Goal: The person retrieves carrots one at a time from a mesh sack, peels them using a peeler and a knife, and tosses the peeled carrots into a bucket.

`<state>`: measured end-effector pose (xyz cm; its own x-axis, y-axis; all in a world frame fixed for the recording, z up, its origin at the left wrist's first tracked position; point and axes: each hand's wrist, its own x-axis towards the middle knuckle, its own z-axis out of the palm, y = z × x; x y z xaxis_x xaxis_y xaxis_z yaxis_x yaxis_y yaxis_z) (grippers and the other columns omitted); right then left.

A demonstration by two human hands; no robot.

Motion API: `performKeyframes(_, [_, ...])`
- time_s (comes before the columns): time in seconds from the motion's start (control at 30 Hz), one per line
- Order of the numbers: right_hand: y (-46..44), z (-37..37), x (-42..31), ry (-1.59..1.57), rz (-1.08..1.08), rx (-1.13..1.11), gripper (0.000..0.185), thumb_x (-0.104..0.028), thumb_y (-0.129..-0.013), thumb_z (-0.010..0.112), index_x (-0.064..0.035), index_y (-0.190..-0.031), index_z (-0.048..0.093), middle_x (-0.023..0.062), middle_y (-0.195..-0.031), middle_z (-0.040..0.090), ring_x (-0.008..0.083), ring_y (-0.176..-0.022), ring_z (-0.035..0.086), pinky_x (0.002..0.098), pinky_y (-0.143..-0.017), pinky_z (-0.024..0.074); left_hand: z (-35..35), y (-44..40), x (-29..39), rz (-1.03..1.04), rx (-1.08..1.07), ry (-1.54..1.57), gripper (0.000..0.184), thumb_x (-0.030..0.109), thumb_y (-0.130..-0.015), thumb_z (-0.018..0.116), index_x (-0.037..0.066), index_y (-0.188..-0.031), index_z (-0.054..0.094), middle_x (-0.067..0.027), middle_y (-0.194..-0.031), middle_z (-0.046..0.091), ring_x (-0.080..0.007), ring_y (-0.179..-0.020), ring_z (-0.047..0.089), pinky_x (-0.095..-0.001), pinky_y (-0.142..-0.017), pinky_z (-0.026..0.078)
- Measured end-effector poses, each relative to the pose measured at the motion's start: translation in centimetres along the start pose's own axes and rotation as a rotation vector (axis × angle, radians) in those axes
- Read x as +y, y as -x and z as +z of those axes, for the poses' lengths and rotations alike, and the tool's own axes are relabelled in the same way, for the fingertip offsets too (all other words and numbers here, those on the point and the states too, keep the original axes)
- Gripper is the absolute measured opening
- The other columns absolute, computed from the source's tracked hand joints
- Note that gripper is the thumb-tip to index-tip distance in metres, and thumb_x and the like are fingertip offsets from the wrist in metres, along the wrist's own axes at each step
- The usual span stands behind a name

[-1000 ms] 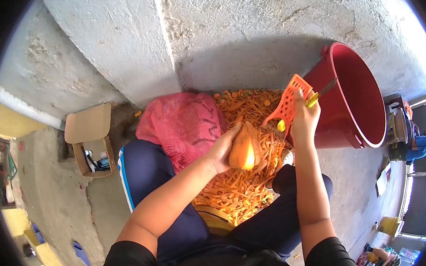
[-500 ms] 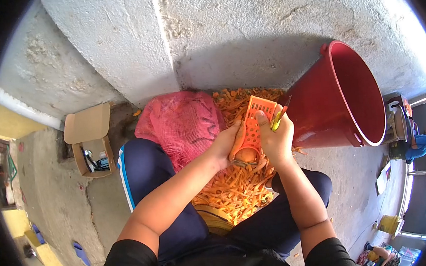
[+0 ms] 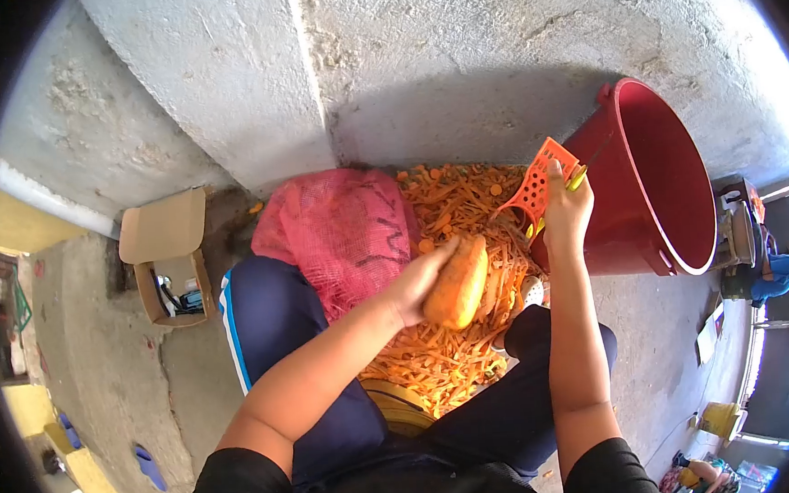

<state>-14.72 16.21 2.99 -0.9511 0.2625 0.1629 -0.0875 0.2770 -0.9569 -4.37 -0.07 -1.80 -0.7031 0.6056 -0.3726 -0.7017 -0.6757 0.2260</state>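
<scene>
A thick carrot (image 3: 460, 286) lies in my left hand (image 3: 419, 286), whose fingers are wrapped around its left side. My right hand (image 3: 568, 211) is raised near the red bucket, closed around an orange plastic peeler (image 3: 533, 186) with a perforated handle. A slim yellow-green object (image 3: 576, 178) is gripped along with the peeler; its kind is not clear, as the fingers cover most of it. The two hands are apart. Below them spreads a heap of orange peelings (image 3: 442, 359), with some round carrot slices among them.
A tall red bucket (image 3: 628, 228) leans at the right, against the rough wall (image 3: 455, 53). A pink mesh sack (image 3: 339, 232) lies left of the peelings. Further left sits an open cardboard box (image 3: 200, 290). A person in a blue top (image 3: 778, 274) is at the far right.
My right hand has moved up and right with the peeler, away from the carrot. The carrot, covered by the peeler before, now shows in my left hand.
</scene>
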Motion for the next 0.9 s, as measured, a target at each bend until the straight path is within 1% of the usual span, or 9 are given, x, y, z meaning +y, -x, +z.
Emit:
performKeyframes(0.1, [2.3,0.3,-1.9,-0.031,-0.046,-0.142,0.025,-0.027,-0.083,0.055,-0.0021,-0.090,0.056,0.0009,-0.072,0.054,0.0075,-0.066,0.045,0.0230,-0.062,0.0383,-0.6,-0.4,1.2,-0.003,0.045,0.057,0.040,0.041,-0.088,0.036,0.008,-0.105,0.050,-0.0083,-0.093,0.059,-0.0189,-0.079,0.060,-0.0346,-0.071,0.049])
performKeyframes(0.2, [5.3,1.1,-3.3,-0.015,-0.153,-0.257,0.023,-0.024,-0.082,0.056,-0.0011,-0.086,0.052,0.0046,-0.073,0.056,0.0078,-0.067,0.047,0.0250,-0.061,0.0402,-0.8,-0.3,1.2,-0.025,-0.127,-0.039,0.037,0.037,-0.088,0.036,0.008,-0.106,0.050,-0.0074,-0.094,0.059,-0.0182,-0.080,0.060,-0.0335,-0.071,0.049])
performKeyframes(0.4, [8.2,1.9,-3.2,0.222,-0.301,-0.377,0.019,-0.015,-0.079,0.058,-0.0005,-0.080,0.045,0.0141,-0.057,0.050,0.0153,-0.049,0.048,0.0276,-0.048,0.0406,0.8,-0.6,0.8,0.078,0.199,-0.051,0.034,0.033,-0.088,0.037,0.008,-0.107,0.049,-0.0075,-0.097,0.059,-0.0168,-0.083,0.059,-0.0314,-0.072,0.049])
performKeyframes(0.6, [7.9,2.0,-2.8,0.215,-0.232,-0.260,0.021,-0.016,-0.078,0.060,-0.0015,-0.078,0.044,0.0126,-0.057,0.048,0.0146,-0.050,0.043,0.0285,-0.050,0.0405,0.2,-0.7,0.6,0.164,0.129,-0.308,0.035,0.032,-0.090,0.034,0.005,-0.105,0.050,-0.0060,-0.096,0.059,-0.0134,-0.083,0.058,-0.0279,-0.074,0.047])
performKeyframes(0.63, [7.0,1.8,-2.2,0.292,-0.325,-0.154,0.022,-0.017,-0.078,0.060,-0.0016,-0.076,0.044,0.0112,-0.056,0.045,0.0138,-0.051,0.039,0.0285,-0.050,0.0390,0.0,-0.6,0.4,0.139,0.117,-0.360,0.036,0.033,-0.090,0.033,0.005,-0.105,0.051,-0.0058,-0.095,0.059,-0.0130,-0.082,0.058,-0.0274,-0.073,0.047])
performKeyframes(0.7, [3.7,0.9,-0.8,0.277,-0.242,-0.004,0.026,-0.017,-0.079,0.059,-0.0016,-0.071,0.040,0.0082,-0.054,0.038,0.0132,-0.052,0.032,0.0277,-0.048,0.0356,1.3,0.6,0.5,0.089,0.092,-0.464,0.038,0.035,-0.090,0.033,0.005,-0.104,0.052,-0.0052,-0.093,0.059,-0.0123,-0.079,0.057,-0.0265,-0.072,0.046])
performKeyframes(0.77, [0.7,0.0,0.4,0.342,-0.252,0.178,0.020,-0.019,-0.080,0.058,-0.0010,-0.078,0.048,0.0057,-0.053,0.042,0.0120,-0.050,0.038,0.0276,-0.046,0.0359,0.5,0.5,-0.4,0.024,0.027,-0.326,0.041,0.040,-0.089,0.033,0.006,-0.103,0.053,-0.0044,-0.091,0.059,-0.0121,-0.077,0.057,-0.0264,-0.071,0.046])
performKeyframes(0.83, [-0.8,-1.1,0.9,0.113,0.046,0.130,0.019,-0.021,-0.082,0.055,-0.0021,-0.083,0.051,0.0024,-0.057,0.047,0.0119,-0.052,0.042,0.0266,-0.048,0.0369,-0.4,0.2,-0.9,0.011,0.007,-0.183,0.041,0.041,-0.089,0.035,0.007,-0.103,0.053,-0.0042,-0.091,0.059,-0.0121,-0.077,0.057,-0.0269,-0.071,0.046])
performKeyframes(0.9, [0.6,-0.3,-0.8,0.104,-0.070,0.050,0.020,-0.022,-0.083,0.054,-0.0021,-0.084,0.052,0.0014,-0.061,0.049,0.0109,-0.055,0.043,0.0256,-0.051,0.0374,0.1,0.3,0.1,0.044,0.127,-0.074,0.038,0.040,-0.087,0.040,0.009,-0.107,0.050,-0.0039,-0.095,0.058,-0.0142,-0.079,0.057,-0.0293,-0.073,0.047])
